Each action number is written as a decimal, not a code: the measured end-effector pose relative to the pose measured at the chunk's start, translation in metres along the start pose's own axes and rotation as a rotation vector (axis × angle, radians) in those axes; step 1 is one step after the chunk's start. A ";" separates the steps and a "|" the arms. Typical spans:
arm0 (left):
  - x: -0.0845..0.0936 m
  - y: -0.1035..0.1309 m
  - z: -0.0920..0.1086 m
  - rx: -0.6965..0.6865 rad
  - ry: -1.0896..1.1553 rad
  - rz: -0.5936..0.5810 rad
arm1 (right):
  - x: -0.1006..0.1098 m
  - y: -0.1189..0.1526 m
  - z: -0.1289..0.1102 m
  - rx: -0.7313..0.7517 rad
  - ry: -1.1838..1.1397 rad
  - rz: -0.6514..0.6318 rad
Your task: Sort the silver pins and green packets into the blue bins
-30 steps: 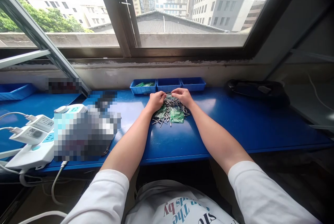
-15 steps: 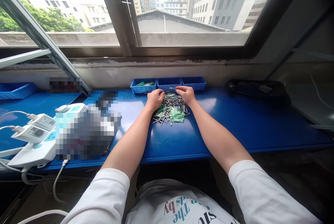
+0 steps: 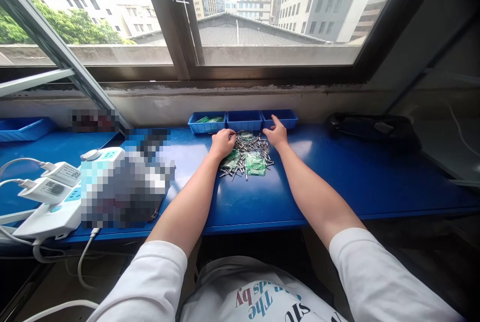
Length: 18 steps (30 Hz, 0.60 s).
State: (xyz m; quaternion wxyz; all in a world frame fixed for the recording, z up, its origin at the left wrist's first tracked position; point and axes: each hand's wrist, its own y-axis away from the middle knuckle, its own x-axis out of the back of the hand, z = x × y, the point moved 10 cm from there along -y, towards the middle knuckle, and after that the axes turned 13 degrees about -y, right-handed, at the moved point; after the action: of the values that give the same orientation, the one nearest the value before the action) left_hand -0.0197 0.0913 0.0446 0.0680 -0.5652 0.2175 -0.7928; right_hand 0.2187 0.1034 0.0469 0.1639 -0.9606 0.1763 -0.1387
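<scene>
A pile of small metal pin-like rods [image 3: 265, 151] lies on the blue table, with several green-tinted clear packets [image 3: 255, 164] among them. At the pile's left edge, my left hand [image 3: 222, 144] is closed with its fingers curled in; what they hold, if anything, is too small to make out. My right hand [image 3: 276, 135] is at the pile's far right, in front of the right blue bin [image 3: 290, 123]. Its index finger stretches out toward that bin, the thumb stands apart, and no rod shows in it.
Beside the right bin stand a middle blue bin [image 3: 243, 125] and a left blue bin [image 3: 197, 127] holding green packets. A white power strip [image 3: 48, 219] with plugged-in adapters and a blurred-out object are at left. A black bag [image 3: 371, 129] lies at right, below the window.
My right hand has shifted slightly right, and its pinch has opened. The thin rod it held is no longer visible in it. My left hand has stayed at the pile.
</scene>
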 end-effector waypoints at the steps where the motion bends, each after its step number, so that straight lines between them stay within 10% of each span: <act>1: 0.000 0.000 0.000 -0.002 -0.003 -0.005 | 0.000 0.001 -0.003 0.024 0.002 0.003; 18: -0.004 -0.001 -0.005 0.040 -0.042 -0.033 | -0.035 0.012 0.013 -0.007 0.535 -0.271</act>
State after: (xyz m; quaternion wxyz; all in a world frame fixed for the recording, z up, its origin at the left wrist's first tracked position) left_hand -0.0228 0.0945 0.0401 0.0709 -0.5836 0.1908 -0.7861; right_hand 0.1881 0.1098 0.0237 0.0885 -0.9053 0.0837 -0.4070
